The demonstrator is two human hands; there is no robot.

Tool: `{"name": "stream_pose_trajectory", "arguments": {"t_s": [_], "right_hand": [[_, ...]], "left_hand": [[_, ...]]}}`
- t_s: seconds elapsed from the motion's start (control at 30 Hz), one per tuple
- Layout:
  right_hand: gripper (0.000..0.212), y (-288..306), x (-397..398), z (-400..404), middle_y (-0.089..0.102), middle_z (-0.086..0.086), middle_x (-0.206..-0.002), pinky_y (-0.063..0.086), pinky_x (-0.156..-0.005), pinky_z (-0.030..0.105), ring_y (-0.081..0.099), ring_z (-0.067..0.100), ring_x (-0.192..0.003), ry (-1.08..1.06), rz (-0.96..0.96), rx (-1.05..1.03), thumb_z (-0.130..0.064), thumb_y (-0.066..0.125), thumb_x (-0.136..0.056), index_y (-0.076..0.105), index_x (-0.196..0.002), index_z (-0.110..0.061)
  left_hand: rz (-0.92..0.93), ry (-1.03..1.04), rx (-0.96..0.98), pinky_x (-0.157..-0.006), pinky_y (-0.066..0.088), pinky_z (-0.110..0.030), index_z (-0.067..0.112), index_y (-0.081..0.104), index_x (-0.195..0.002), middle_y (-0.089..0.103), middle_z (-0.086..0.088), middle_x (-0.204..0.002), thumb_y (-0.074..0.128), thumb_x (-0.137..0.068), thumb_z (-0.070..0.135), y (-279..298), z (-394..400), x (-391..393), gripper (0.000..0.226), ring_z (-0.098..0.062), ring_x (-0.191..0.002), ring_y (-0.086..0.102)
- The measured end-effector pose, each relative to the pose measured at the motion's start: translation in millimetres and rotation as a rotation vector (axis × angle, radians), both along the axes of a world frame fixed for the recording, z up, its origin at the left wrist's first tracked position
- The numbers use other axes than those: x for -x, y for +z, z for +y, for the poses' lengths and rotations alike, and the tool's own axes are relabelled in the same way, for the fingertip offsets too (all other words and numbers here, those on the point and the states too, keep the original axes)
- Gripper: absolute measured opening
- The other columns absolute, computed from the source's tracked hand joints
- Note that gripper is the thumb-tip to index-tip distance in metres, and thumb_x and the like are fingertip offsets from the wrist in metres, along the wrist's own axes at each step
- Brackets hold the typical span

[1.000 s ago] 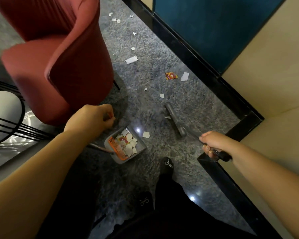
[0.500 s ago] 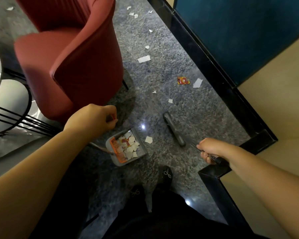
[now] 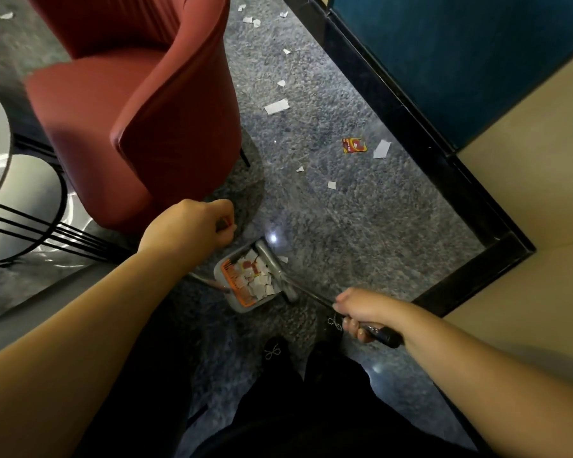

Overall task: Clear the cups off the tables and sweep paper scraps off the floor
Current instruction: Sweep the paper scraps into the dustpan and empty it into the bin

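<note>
A grey dustpan [image 3: 224,275] with an orange comb edge stands on the dark speckled floor, holding several white and red paper scraps [image 3: 258,279]. My left hand [image 3: 192,226] grips the top of the dustpan's long handle. My right hand [image 3: 361,312] grips the black broom handle [image 3: 382,335]; the grey broom head [image 3: 275,272] lies against the dustpan's open mouth. One white scrap [image 3: 282,259] sits just beyond the broom head. More white scraps [image 3: 277,106] and a red-yellow wrapper [image 3: 354,145] lie scattered further up the floor.
A red upholstered chair [image 3: 136,104] stands close at the left of the dustpan. A round table [image 3: 0,206] with black wire legs is at the far left. A black skirting [image 3: 420,137] and teal and beige walls bound the right side. My black shoes [image 3: 275,355] stand below.
My right hand drew the broom head leftward from the open floor to the dustpan's mouth. The dustpan and my left hand stayed in place.
</note>
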State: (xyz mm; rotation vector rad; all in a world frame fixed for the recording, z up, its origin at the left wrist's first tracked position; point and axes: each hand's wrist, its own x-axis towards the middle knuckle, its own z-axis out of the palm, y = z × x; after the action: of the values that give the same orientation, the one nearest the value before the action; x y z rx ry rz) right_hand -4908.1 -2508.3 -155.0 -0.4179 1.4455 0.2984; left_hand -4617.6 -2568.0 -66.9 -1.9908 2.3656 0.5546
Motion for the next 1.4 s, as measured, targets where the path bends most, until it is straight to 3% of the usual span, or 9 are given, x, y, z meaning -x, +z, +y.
{"name": "stream_pose_trajectory", "arguments": {"t_s": [0.3, 0.57, 0.67, 0.77, 0.93, 1.07, 1.2, 1.4], "right_hand": [[0.010, 33.4, 4.3, -7.0, 0.036, 0.002, -0.056, 0.026, -0.034, 0.012, 0.031, 0.005, -0.030, -0.078, 0.077, 0.118, -0.020, 0.035, -0.104, 0.045, -0.102, -0.017], [0.028, 30.2, 9.7, -22.3, 0.041, 0.006, -0.065, 0.030, -0.037, 0.015, 0.035, 0.007, -0.035, -0.118, 0.152, 0.239, -0.017, 0.038, -0.103, 0.035, -0.130, -0.023], [0.022, 16.5, 3.4, -31.3, 0.044, 0.008, -0.065, 0.032, -0.038, 0.016, 0.036, 0.011, -0.041, -0.088, 0.174, 0.272, -0.016, 0.041, -0.103, 0.038, -0.124, -0.020], [0.011, 6.6, -7.8, -35.6, 0.047, 0.012, -0.062, 0.033, -0.041, 0.024, 0.039, 0.017, -0.046, 0.016, 0.181, 0.303, -0.015, 0.041, -0.103, 0.044, -0.109, -0.006], [0.027, -6.4, -27.5, -33.7, 0.042, 0.011, -0.059, 0.033, -0.040, 0.023, 0.036, 0.018, -0.045, 0.123, 0.182, 0.231, -0.016, 0.037, -0.104, 0.041, -0.080, -0.007], [0.012, -9.0, -39.2, -24.0, 0.037, 0.006, -0.059, 0.031, -0.037, 0.015, 0.033, 0.012, -0.044, 0.160, 0.119, 0.183, -0.017, 0.035, -0.104, 0.040, -0.094, -0.012], [0.014, -6.4, -46.1, -18.7, 0.036, 0.005, -0.061, 0.029, -0.035, 0.011, 0.032, 0.006, -0.028, 0.031, 0.063, 0.103, -0.016, 0.034, -0.104, 0.038, -0.092, -0.020], [0.011, 4.2, -38.3, -11.7, 0.038, 0.003, -0.060, 0.029, -0.036, 0.012, 0.032, 0.005, -0.029, -0.019, 0.044, 0.090, -0.017, 0.035, -0.104, 0.039, -0.095, -0.022]], "left_hand": [[0.076, 0.030, -0.009, -0.056, 0.055, -0.042, 0.024, 0.060, -0.091, 0.067, -0.001, -0.075, 0.064, -0.092, 0.030, 7.4, 12.0, -21.7, 0.007, -0.024, -0.061, 0.061], [0.103, 0.042, -0.015, -0.053, 0.047, -0.033, 0.025, 0.060, -0.088, 0.067, 0.000, -0.077, 0.065, -0.091, 0.028, 9.1, -0.7, -22.9, 0.007, -0.018, -0.058, 0.056], [0.103, 0.013, 0.016, -0.055, 0.050, -0.035, 0.025, 0.062, -0.088, 0.068, 0.000, -0.076, 0.067, -0.089, 0.028, 11.3, -8.9, -26.8, 0.006, -0.019, -0.058, 0.058], [0.089, -0.012, 0.050, -0.052, 0.047, -0.031, 0.023, 0.064, -0.089, 0.067, 0.000, -0.072, 0.068, -0.089, 0.028, 9.9, -13.0, -31.0, 0.006, -0.019, -0.056, 0.057], [0.064, -0.011, 0.023, -0.053, 0.051, -0.037, 0.026, 0.061, -0.086, 0.064, 0.002, -0.070, 0.066, -0.089, 0.030, -2.9, -12.4, -35.4, 0.007, -0.022, -0.058, 0.056], [0.067, -0.002, 0.041, -0.052, 0.051, -0.037, 0.028, 0.059, -0.084, 0.064, 0.002, -0.068, 0.066, -0.088, 0.032, -8.7, -11.2, -38.7, 0.009, -0.024, -0.058, 0.057], [0.052, 0.001, 0.053, -0.053, 0.052, -0.040, 0.026, 0.059, -0.085, 0.064, 0.000, -0.068, 0.066, -0.088, 0.033, -9.5, -8.0, -38.6, 0.010, -0.027, -0.060, 0.059], [0.033, -0.012, 0.048, -0.052, 0.053, -0.042, 0.027, 0.058, -0.087, 0.064, -0.002, -0.068, 0.063, -0.090, 0.033, -8.3, -9.8, -36.6, 0.009, -0.027, -0.059, 0.059]]}}
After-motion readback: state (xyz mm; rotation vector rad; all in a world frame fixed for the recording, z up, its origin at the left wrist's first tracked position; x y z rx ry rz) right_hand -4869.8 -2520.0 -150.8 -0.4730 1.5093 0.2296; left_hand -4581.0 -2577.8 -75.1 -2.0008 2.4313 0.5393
